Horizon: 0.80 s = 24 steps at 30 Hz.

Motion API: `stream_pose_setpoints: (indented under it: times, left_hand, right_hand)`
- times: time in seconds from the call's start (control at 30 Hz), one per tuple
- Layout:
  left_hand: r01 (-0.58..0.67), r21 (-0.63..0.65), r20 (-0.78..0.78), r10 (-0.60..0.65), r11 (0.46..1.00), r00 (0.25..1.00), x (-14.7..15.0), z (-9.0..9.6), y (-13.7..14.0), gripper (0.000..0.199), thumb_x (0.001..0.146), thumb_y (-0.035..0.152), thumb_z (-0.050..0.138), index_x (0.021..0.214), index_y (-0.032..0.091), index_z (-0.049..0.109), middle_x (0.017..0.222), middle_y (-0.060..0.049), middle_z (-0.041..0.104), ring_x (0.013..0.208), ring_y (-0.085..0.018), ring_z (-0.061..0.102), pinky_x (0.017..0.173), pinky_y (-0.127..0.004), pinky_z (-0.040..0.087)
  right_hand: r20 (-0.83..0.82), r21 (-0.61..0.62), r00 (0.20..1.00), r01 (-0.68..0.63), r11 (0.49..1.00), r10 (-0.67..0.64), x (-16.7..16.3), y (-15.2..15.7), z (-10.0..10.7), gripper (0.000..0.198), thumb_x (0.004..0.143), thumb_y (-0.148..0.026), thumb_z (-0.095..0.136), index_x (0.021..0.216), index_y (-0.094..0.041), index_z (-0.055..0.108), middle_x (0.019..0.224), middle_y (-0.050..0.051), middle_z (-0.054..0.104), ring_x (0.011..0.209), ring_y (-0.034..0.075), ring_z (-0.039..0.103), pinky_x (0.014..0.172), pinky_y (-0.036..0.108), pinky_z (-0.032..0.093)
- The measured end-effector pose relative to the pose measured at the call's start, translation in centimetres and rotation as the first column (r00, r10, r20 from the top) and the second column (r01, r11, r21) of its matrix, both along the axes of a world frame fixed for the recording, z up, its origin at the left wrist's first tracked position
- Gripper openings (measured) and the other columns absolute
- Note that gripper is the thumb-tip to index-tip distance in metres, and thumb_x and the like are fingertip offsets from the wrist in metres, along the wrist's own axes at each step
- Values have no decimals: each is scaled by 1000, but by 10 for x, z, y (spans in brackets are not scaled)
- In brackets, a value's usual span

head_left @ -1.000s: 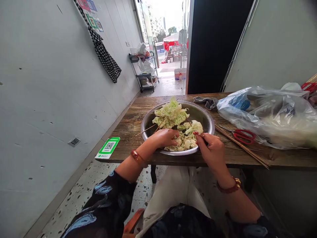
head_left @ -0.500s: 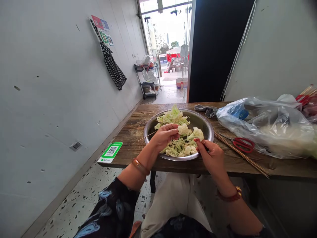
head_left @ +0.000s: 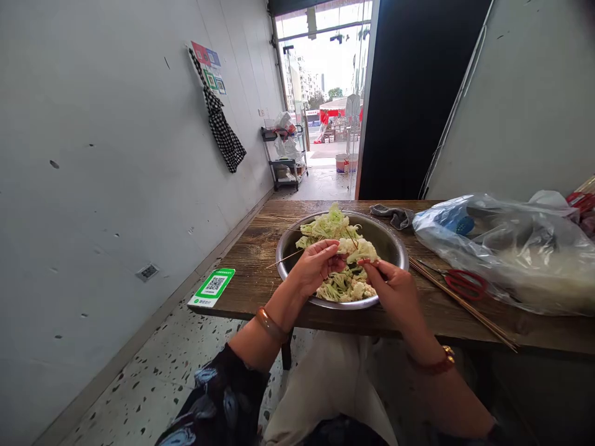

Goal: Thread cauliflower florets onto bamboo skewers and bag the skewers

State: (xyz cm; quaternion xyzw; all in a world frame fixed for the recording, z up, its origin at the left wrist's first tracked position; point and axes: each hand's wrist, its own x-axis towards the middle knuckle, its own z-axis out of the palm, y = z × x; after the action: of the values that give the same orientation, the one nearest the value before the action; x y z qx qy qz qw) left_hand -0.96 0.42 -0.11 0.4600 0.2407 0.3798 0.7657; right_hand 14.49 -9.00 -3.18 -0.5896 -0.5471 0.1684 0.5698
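Both of my hands are over a metal bowl (head_left: 402, 255) of cauliflower florets (head_left: 341, 288). My left hand (head_left: 318, 265) is closed, thumb and fingers pinching a pale cauliflower floret (head_left: 348, 246). Close beside it, my right hand (head_left: 388, 279) pinches another cauliflower floret (head_left: 366, 250) by its stem end; the two florets touch or overlap. A thin wooden skewer (head_left: 284, 259) crosses the bowl's left rim toward my left hand, and its inner end is hidden. More cauliflower (head_left: 331, 224) is heaped at the bowl's far side.
Right of the bowl lie a bundle of skewers (head_left: 465, 305), red-handled scissors (head_left: 466, 285) and a clear plastic bag (head_left: 525, 248). A grey cloth (head_left: 395, 215) lies behind the bowl. A green QR-code card (head_left: 212, 287) sits at the wooden table's (head_left: 260, 241) left corner, near the wall.
My right hand has come closer to the left, bringing its cauliflower floret up against the other one. The whole view has shifted slightly.
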Motion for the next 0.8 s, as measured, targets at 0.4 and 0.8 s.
stream_pose_setpoints:
  times: [0.4, 0.8]
  left_hand:
    - [28, 169, -217, 10, 985, 976, 7, -3, -6, 35, 60, 30, 83, 80, 11, 61, 68, 3, 60, 57, -4, 51, 51, -18, 32]
    - [209, 98, -118, -197, 973, 973, 6, 1, -10, 56, 68, 26, 79, 118, 15, 56, 75, -1, 65, 65, -15, 67, 60, -25, 48]
  right_hand:
    - [-94, -1, 996, 2, 1000, -2, 1, -3, 3, 34, 87, -45, 55, 75, -17, 69, 61, -1, 58, 58, 13, 51, 54, 23, 39]
    - [-215, -26, 976, -42, 999, 35, 4, -4, 5, 31, 84, -44, 60, 82, -17, 74, 58, -3, 54, 56, 11, 47, 52, 23, 37]
